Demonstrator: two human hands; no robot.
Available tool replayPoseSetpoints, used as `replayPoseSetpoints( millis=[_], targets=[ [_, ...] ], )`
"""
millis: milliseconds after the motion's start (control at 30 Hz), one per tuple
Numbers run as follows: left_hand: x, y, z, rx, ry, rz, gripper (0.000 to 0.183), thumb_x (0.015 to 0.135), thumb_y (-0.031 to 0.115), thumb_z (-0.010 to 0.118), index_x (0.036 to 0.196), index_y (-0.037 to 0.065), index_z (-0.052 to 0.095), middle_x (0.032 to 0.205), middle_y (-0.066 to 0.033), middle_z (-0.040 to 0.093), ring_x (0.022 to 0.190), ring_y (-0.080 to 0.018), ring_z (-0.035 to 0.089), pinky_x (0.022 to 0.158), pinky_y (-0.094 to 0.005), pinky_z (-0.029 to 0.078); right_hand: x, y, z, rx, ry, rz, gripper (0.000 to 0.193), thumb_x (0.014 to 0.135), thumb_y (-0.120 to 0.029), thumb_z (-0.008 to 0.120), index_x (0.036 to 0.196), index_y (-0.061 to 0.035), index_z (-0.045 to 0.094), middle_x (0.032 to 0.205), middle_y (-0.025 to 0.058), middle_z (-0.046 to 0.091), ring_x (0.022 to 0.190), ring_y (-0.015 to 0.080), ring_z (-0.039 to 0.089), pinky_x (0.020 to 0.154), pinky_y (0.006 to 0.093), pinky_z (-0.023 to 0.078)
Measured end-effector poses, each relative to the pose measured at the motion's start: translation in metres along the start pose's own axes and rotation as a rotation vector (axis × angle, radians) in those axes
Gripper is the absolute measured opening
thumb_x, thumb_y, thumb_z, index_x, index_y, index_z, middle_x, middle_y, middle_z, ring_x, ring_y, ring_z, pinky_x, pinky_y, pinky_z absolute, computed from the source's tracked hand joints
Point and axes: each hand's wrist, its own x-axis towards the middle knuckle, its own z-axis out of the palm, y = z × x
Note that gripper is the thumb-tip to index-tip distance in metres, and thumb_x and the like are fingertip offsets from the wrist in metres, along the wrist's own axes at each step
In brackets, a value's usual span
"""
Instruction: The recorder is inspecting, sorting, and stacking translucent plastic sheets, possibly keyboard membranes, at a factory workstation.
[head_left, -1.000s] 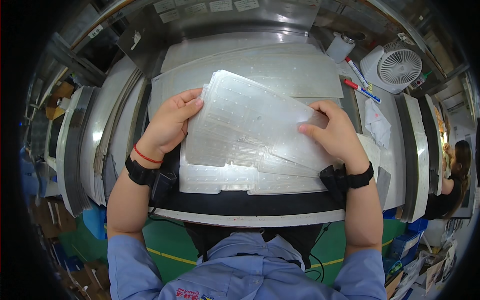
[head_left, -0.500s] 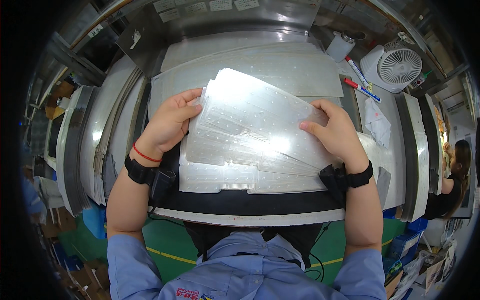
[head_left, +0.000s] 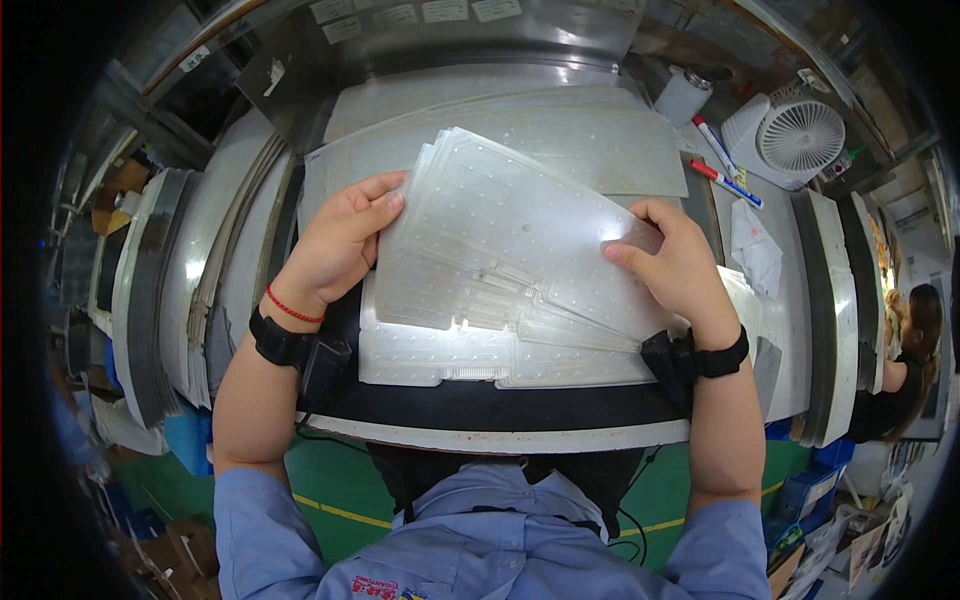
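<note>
Several thin, translucent silvery sheets with rows of small dots are fanned out between my hands, tilted up from the bench. My right hand grips their right edge, thumb on top and fingers behind. At the left edge, my left hand has thumb and forefinger pinched together against the sheets' upper side; how many it holds cannot be made out. Beneath the fan, more such sheets with notched lower edges lie on a black mat.
Larger grey sheets cover the back of the bench. Curved-looking stacks of panels stand at left and right. A white fan, markers, a bottle and a crumpled cloth sit at back right. Another person works far right.
The held sheets have tilted and spread slightly, their upper left corner shifting up, and the bright glare on them has moved. My left hand has moved only a little; my right stays put.
</note>
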Motion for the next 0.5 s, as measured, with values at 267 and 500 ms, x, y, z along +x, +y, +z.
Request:
replayPoseSetpoints(
  millis=[267, 500],
  targets=[
    [-0.0016, 0.0035, 0.0027, -0.028, -0.009, 0.012, 0.042, 0.106, 0.013, 0.052, 0.144, -0.005, 0.047, 0.127, -0.0129, 0.067, 0.112, -0.0163, 0.068, 0.100, -0.0307, 0.054, -0.0006, -0.0023, -0.0018, 0.052, 0.049, 0.085, 0.035, 0.078, -0.017, 0.083, 0.104, 0.0011, 0.068, 0.095, 0.0168, 0.072, 0.089, 0.0286, 0.068, 0.084, 0.0357, 0.051],
    [-0.0026, 0.0032, -0.0003, -0.024, -0.034, 0.077, 0.040, 0.106, 0.014, 0.053, 0.142, -0.004, 0.050, 0.126, -0.0121, 0.067, 0.111, -0.0165, 0.068, 0.100, -0.0318, 0.054, -0.0014, -0.0051, -0.0023, 0.047, 0.059, 0.060, 0.035, 0.079, -0.015, 0.082, 0.107, 0.0008, 0.068, 0.098, 0.0165, 0.072, 0.090, 0.0276, 0.069, 0.085, 0.0357, 0.051]
  ],
)
